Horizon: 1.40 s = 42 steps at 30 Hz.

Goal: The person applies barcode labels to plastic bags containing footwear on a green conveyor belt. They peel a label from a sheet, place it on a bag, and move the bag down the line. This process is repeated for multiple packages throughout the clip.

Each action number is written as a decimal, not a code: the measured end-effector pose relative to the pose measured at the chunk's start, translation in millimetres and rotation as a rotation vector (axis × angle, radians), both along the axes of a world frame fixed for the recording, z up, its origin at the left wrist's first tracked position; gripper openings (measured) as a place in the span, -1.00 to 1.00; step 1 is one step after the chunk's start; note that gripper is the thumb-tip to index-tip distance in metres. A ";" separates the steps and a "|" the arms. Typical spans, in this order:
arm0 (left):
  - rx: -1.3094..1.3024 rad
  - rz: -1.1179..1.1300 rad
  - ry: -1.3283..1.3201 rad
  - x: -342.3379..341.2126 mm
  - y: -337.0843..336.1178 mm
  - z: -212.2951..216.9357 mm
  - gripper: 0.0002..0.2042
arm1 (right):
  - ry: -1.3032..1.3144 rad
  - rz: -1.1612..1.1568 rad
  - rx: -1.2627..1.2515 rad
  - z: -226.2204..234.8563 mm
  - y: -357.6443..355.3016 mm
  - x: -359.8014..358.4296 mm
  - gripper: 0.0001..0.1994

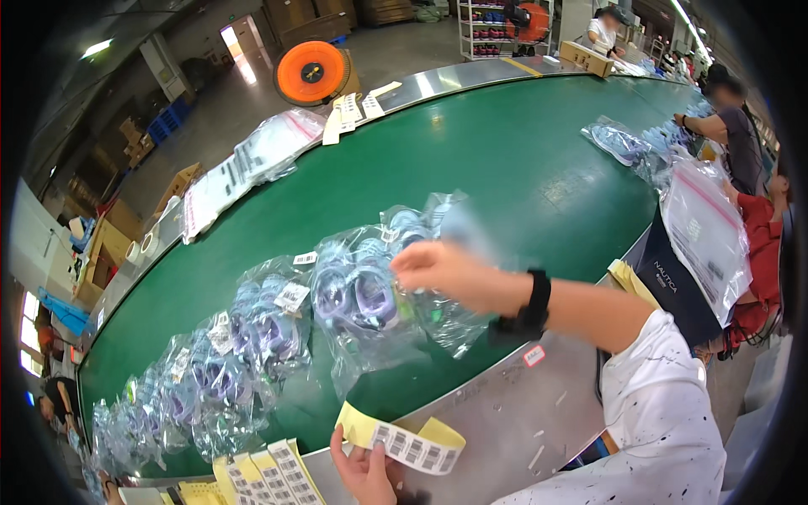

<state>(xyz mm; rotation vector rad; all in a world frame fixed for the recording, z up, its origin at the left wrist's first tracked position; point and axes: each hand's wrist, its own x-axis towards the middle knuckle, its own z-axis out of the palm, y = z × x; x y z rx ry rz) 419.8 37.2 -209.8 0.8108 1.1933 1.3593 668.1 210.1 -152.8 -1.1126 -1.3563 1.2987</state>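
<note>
My left hand [367,473] pinches a strip of barcode labels [414,446] on yellow backing paper, which curls out to the right over the belt's metal edge. Above the bagged shoes reaches my right hand [454,273], its fingers drawn together and bent; whatever lies between the fingertips is too small to tell. Just below and left of it sits a clear bag with a pair of light blue and lilac shoes [358,295]. Behind this hand is another bagged pair [412,223], partly hidden, and a pale blue blur. A black band circles my right wrist.
A row of bagged shoes [202,379] runs left along the green conveyor belt [522,160]. More label sheets [273,475] lie at the near edge. Plastic bags [252,160] rest on the far rail beside an orange fan [311,73]. Co-workers stand at the right, near stacked bags [703,236].
</note>
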 end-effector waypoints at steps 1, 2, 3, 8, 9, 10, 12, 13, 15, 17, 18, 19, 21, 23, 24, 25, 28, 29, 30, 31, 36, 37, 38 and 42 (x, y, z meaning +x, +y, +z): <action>0.016 -0.002 0.036 -4.1 -0.1 2.4 -0.50 | -0.108 0.110 0.091 10.0 -17.5 -23.6 -0.74; 0.028 -0.012 0.071 -11.5 0.8 5.1 -0.50 | -0.215 0.213 0.180 19.8 -37.0 -42.8 -0.76; 0.047 -0.012 0.110 -18.2 1.2 8.6 -0.50 | -0.358 0.282 0.312 25.7 -52.9 -62.0 -0.79; 0.176 -0.016 0.152 -37.0 2.8 30.0 -0.75 | -0.394 0.314 0.541 9.8 -100.4 -108.3 -0.83; 0.188 -0.042 0.164 -37.2 4.9 32.4 -0.75 | -0.381 0.301 0.498 8.0 -102.7 -109.1 -0.84; 0.189 -0.066 0.182 -38.9 5.4 32.7 -0.74 | -0.359 0.293 0.446 5.2 -105.8 -109.6 -0.84; 0.184 -0.092 0.177 -38.5 5.9 34.2 -0.73 | -0.303 0.239 0.388 4.0 -110.2 -110.0 -0.85; 0.182 -0.080 0.160 -34.9 7.2 35.7 -0.73 | -0.276 0.208 0.362 3.3 -110.7 -108.7 -0.84; 0.193 -0.061 0.126 -31.0 7.8 36.6 -0.73 | -0.227 0.171 0.407 -1.0 -115.8 -111.7 -0.84; 0.228 -0.055 0.150 -31.3 7.4 36.0 -0.73 | -0.241 0.159 0.431 4.8 -121.9 -111.5 -0.81; 0.233 -0.068 0.159 -32.0 6.5 38.0 -0.73 | -0.241 0.164 0.379 7.6 -123.0 -111.2 -0.79; 0.239 -0.085 0.167 -31.0 5.5 39.6 -0.73 | -0.246 0.158 0.389 8.4 -121.7 -109.1 -0.79; 0.224 -0.125 0.215 -29.2 2.7 41.1 -0.74 | -0.254 0.142 0.407 9.2 -117.8 -104.1 -0.80; 0.225 -0.163 0.251 -25.6 3.3 41.8 -0.75 | -0.268 0.189 0.453 6.6 -115.4 -97.7 -0.82; 0.229 -0.173 0.266 -24.5 3.3 41.0 -0.75 | -0.270 0.211 0.480 3.3 -114.4 -95.5 -0.83; 0.242 -0.189 0.275 -21.5 5.2 41.1 -0.76 | -0.281 0.227 0.512 3.9 -113.4 -91.1 -0.84; 0.156 -0.214 0.308 -19.2 2.9 42.7 -0.75 | -0.348 0.178 0.584 5.7 -120.1 -88.3 -0.90; 0.151 -0.224 0.294 -17.7 2.8 40.3 -0.74 | -0.392 0.153 0.673 5.3 -120.3 -88.2 -0.91; 0.146 -0.236 0.281 -15.5 3.5 37.1 -0.73 | -0.438 0.126 0.762 4.0 -119.6 -87.8 -0.92; 0.137 -0.241 0.270 -13.9 4.3 35.1 -0.72 | -0.479 0.106 0.849 1.7 -120.3 -87.5 -0.92; 0.084 -0.227 0.130 8.7 6.9 36.6 -0.55 | -0.729 0.104 0.997 21.1 -133.0 -67.0 -0.89; 0.039 -0.266 0.141 5.1 7.5 31.1 -0.55 | -0.647 0.068 0.982 33.1 -130.9 -59.2 -0.91; -0.008 -0.300 0.157 0.7 6.5 23.5 -0.54 | -0.558 0.037 0.966 43.5 -124.8 -49.9 -0.94; -0.229 -0.453 -0.575 -8.8 -15.9 21.9 -0.50 | -0.276 -0.361 0.618 62.7 -21.4 23.7 -0.92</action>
